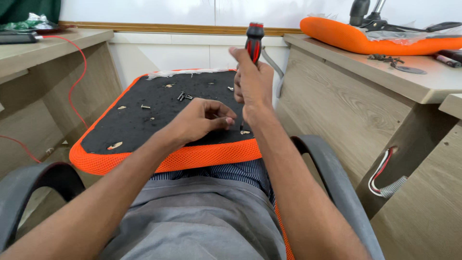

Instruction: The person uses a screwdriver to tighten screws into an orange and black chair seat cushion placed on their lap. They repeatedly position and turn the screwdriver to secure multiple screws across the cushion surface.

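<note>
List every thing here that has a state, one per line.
Screwdriver: upright, gripped by right hand, tip down on seat pad.
Seat pad: underside up, resting on lap.
Loose screws: scattered, lying flat on pad.
Left hand: resting on pad, fingers curled near tip.

A glossy red-and-black plastic handle is being shown on the screwdriver (254, 41). The seat cushion (159, 161) is being edged in coarse orange mesh cloth, its underside being faced with matt black fabric. Small shiny metal screws (182, 96) are lying there. The desks (351, 91) are being finished in matt wood-grain laminate.
</note>
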